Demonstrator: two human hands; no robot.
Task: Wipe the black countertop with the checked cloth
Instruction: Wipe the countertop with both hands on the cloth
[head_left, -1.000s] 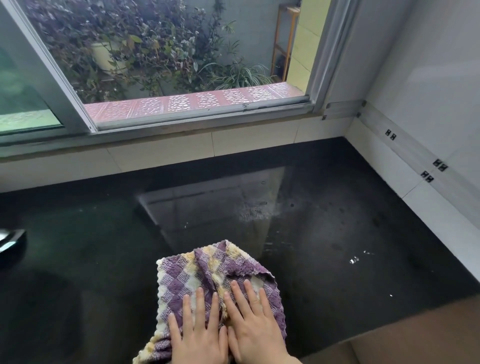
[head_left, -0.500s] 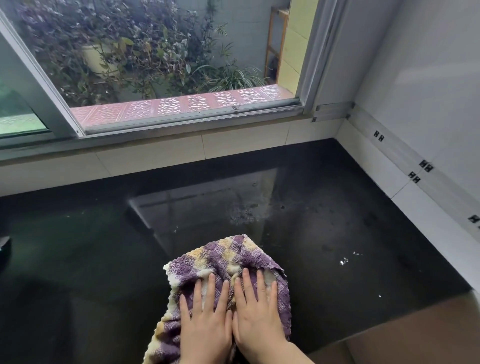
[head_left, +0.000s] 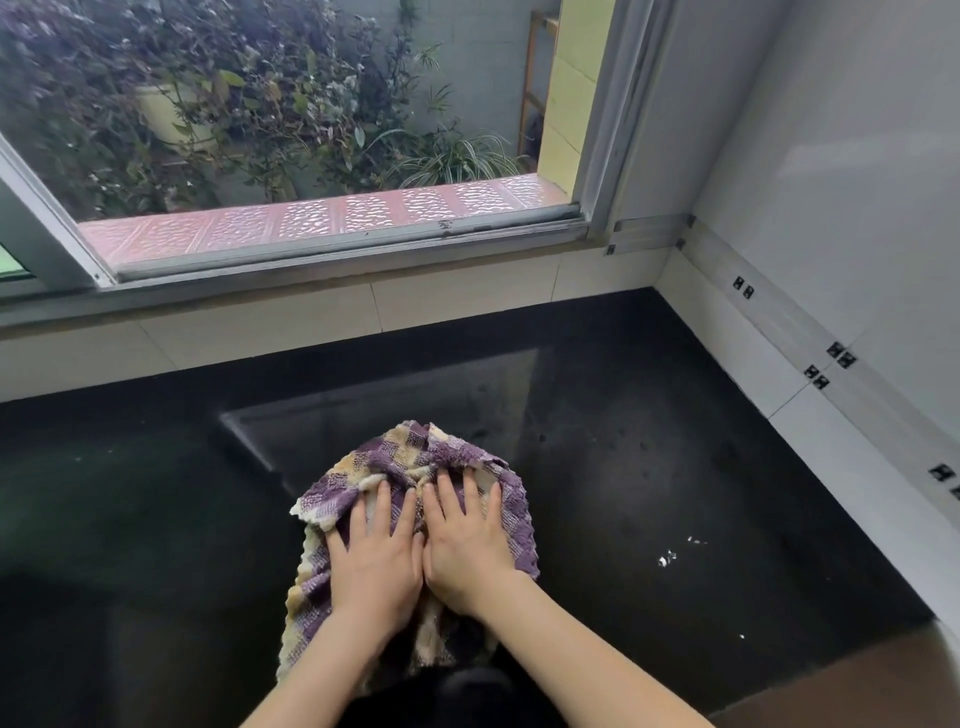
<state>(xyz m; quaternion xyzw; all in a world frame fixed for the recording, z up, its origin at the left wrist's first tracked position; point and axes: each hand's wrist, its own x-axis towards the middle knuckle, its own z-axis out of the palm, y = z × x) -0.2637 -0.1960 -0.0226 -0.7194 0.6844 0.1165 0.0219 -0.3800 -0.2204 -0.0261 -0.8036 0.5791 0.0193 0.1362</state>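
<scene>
Cloth pushed farther from the counter's front edge than half a second ago; forearms now in view.
Purple-and-cream checked cloth (head_left: 415, 467) lies bunched on glossy black stone countertop (head_left: 649, 415); left hand (head_left: 376, 564) and right hand (head_left: 467, 551) press flat on it side by side, fingers spread, nothing gripped; cloth pokes out ahead of fingertips; white crumbs (head_left: 670, 557) right; aluminium-framed window (head_left: 332, 249) behind.

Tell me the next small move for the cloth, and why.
Probably slide the cloth to the right and slightly nearer, toward the white specks. Both the left hand and right hand press it flat on the countertop, and those specks lie unwiped just right of it.
</scene>
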